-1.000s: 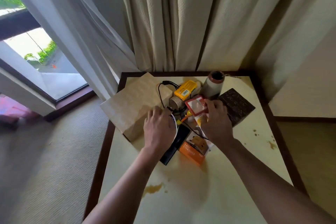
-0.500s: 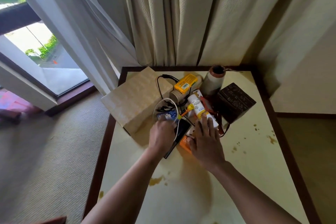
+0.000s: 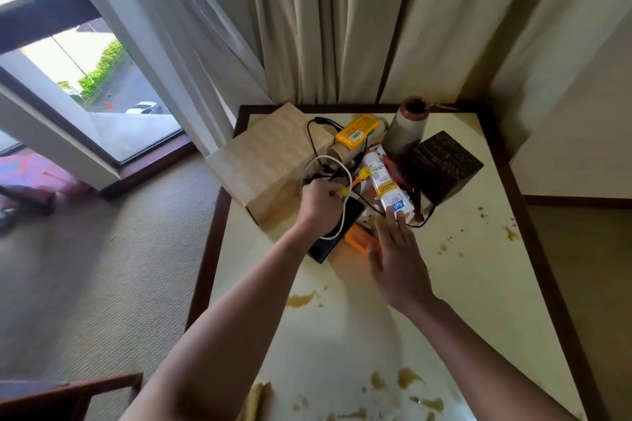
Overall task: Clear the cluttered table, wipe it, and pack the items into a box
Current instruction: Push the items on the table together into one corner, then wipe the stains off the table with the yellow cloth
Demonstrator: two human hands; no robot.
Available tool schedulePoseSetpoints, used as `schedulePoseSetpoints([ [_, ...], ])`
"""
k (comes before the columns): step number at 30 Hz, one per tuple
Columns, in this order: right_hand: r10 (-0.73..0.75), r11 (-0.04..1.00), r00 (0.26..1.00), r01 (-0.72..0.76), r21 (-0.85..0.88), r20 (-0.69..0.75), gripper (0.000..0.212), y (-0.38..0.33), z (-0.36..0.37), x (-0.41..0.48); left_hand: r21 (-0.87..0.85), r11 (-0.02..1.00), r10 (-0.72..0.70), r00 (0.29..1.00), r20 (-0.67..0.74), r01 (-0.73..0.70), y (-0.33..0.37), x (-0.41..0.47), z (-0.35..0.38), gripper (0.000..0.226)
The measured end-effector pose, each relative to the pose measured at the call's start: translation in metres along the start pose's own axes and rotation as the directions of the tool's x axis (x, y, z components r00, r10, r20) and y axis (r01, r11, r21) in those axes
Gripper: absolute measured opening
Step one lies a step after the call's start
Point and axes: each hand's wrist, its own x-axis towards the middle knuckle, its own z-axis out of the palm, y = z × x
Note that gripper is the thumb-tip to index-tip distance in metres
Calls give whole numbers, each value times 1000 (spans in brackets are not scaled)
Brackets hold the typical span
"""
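On the far half of the cream-topped table [image 3: 478, 284], inside its dark wooden rim, the clutter lies in one tight cluster. At its left side the left hand [image 3: 319, 203] has its fingers curled round a white cable [image 3: 323, 157], whose loop rises above the knuckles and whose tail runs down past the wrist. A yellow-orange plug [image 3: 363, 172] shows just beyond the fist. At the near side the right hand [image 3: 396, 256] is palm down with fingers straight and slightly spread, holding nothing. Its fingertips [image 3: 398, 219] touch the near end of a white tube [image 3: 383, 181] that lies on top of the pile. Partly under those fingers sits an orange carton [image 3: 357, 239], and just left of it a dark flat device [image 3: 338, 232] lies by the left wrist.

At the far-left corner of the table stands the pale box [image 3: 270, 161], closed, one corner overhanging the rim, just beside the left hand. A black cable [image 3: 319, 133] runs along its right side. Behind the tube a yellow pack [image 3: 357, 130] rests on a ribbed brown roll [image 3: 345, 152]. To the right stand a grey vase [image 3: 408, 128] with a brown mouth and a dark carved box [image 3: 444, 164], side by side. Brown stains [image 3: 301, 299] mark the near and right parts of the tabletop.

Cream curtains [image 3: 342, 27] hang behind the table. A window [image 3: 85, 72] shows at the left, above beige carpet [image 3: 102, 267].
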Motion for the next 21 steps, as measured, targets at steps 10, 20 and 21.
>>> schedulePoseSetpoints([
  [10,-147,985,962,121,122,232,57,-88,35,-119,-40,995,82,959,-271,-96,-102,-175,-97,40],
  [20,-435,889,754,445,103,493,60,-183,112,-201,-49,872,-479,829,-288,487,-251,-318,-127,41],
  [21,-469,856,721,513,64,510,59,-190,125,-207,-66,858,-507,822,-261,509,-259,-320,-129,46],
])
